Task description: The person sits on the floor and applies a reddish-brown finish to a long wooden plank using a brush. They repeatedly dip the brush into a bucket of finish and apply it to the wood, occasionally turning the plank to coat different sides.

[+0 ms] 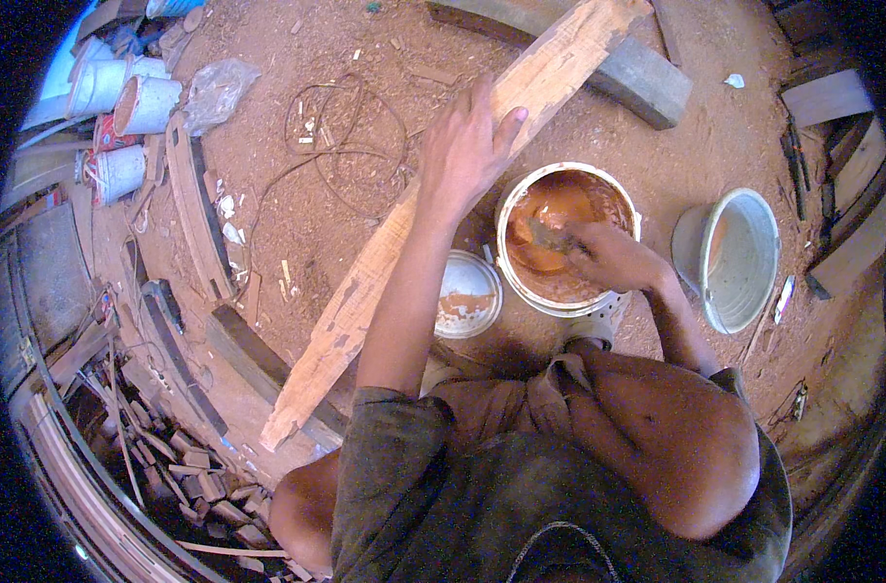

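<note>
My left hand (465,146) rests flat on a long pale wooden plank (365,291) that runs from lower left to upper right across the dirt floor. My right hand (608,257) reaches into a white bucket (521,282) of orange-brown paste and grips a small tool (543,233) dipped in the paste. The tool's tip is smeared and hard to make out. The bucket's white lid (467,291), stained orange, lies beside the bucket on its left, next to the plank.
An empty pale bucket (739,257) lies tilted to the right. Curved dark timbers (198,214) and a grey beam (642,83) lie on the floor. White pots (122,92) stand upper left; wood scraps (190,476) pile lower left. A loose wire (341,146) loops near the plank.
</note>
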The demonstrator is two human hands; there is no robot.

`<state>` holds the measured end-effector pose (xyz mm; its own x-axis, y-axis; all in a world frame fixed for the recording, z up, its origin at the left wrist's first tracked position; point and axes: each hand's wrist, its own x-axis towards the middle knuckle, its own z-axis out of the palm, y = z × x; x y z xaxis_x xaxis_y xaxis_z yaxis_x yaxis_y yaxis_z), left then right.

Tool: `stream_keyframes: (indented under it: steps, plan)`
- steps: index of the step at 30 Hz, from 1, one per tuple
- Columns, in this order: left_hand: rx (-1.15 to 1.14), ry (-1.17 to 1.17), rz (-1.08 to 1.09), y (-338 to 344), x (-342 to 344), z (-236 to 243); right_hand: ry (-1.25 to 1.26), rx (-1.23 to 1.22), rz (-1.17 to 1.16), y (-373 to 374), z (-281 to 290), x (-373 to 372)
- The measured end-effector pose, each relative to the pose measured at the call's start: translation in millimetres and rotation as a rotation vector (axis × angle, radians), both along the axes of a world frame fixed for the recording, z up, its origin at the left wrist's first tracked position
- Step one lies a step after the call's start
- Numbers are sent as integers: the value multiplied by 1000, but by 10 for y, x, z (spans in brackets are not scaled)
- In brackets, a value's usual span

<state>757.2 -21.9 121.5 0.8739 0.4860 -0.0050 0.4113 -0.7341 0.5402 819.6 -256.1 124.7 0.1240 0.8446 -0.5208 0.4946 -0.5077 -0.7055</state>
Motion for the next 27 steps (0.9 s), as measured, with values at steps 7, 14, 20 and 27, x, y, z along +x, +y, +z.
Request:
stream_keyframes:
  steps: [7, 14, 20, 27]
  plan:
    - [-20, 13, 12, 38, -67, -10, 167, 11, -137, -258, 368, 83]
    - [-80, 4, 15, 8, -14, -54, 350, -15, -371, -520, 630, 26]
    - [-57, -54, 29, 31, -20, -220, -64, 200, -331, -513, 622, -124]
    - [-16, -78, -3, 33, -6, -173, -350, 152, -354, -541, 375, -284]
